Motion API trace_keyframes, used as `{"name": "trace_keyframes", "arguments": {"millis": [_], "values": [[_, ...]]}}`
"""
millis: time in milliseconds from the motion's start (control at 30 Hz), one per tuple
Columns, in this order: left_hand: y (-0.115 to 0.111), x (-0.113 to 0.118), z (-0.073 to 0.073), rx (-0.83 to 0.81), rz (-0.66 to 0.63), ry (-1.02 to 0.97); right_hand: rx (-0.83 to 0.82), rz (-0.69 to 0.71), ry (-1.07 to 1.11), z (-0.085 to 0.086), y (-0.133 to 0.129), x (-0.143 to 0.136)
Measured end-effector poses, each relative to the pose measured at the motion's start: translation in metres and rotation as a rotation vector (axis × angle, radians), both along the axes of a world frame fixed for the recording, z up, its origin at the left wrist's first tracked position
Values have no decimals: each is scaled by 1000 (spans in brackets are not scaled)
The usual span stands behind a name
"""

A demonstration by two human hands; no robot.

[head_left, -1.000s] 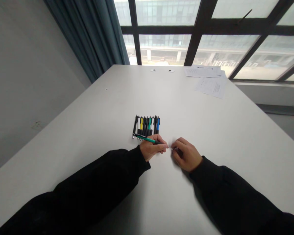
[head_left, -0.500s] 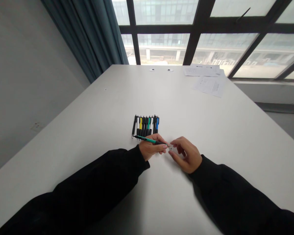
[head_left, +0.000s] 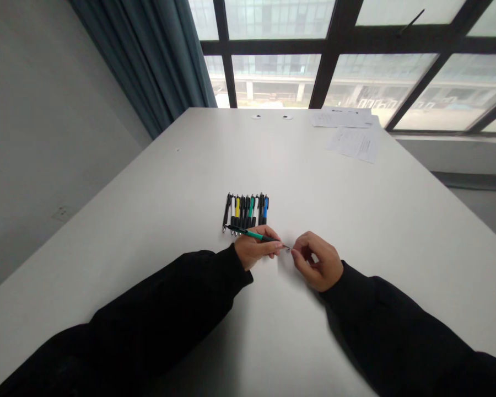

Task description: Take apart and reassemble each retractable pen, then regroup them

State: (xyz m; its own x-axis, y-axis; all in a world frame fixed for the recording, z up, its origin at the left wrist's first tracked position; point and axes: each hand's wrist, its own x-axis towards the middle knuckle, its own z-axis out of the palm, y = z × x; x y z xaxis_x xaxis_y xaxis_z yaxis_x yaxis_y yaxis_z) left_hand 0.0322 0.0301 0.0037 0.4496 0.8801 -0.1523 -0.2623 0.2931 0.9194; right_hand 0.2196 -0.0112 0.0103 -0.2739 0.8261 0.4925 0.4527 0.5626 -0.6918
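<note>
My left hand (head_left: 257,246) is closed around a green and black pen (head_left: 254,235), whose tip points right toward my other hand. Thumb and index finger of my right hand (head_left: 317,261) are pinched together just beside the pen's thin tip; whatever lies between them is hidden or too small to name. Behind my left hand, a row of pens (head_left: 243,209) lies side by side on the table, in black, white, yellow, green and blue.
The white table (head_left: 149,231) stretches to the windows. Printed papers (head_left: 352,144) lie at its far right. Two small oval fittings sit near the far edge. A blue curtain (head_left: 149,60) hangs at the left beside a grey wall.
The fingers of my right hand have closed from a spread position into a pinch by the pen's tip. My left hand holds the pen in nearly the same place.
</note>
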Motion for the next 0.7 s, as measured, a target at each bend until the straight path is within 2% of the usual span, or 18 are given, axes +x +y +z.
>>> {"name": "trace_keyframes", "arguments": {"millis": [500,700], "values": [[1,-1,-4,-15,-2,-99,-108,33,15,0,-1,3],[2,-1,-3,-5,16,-103,-50,9,-28,3,-2,2]]}}
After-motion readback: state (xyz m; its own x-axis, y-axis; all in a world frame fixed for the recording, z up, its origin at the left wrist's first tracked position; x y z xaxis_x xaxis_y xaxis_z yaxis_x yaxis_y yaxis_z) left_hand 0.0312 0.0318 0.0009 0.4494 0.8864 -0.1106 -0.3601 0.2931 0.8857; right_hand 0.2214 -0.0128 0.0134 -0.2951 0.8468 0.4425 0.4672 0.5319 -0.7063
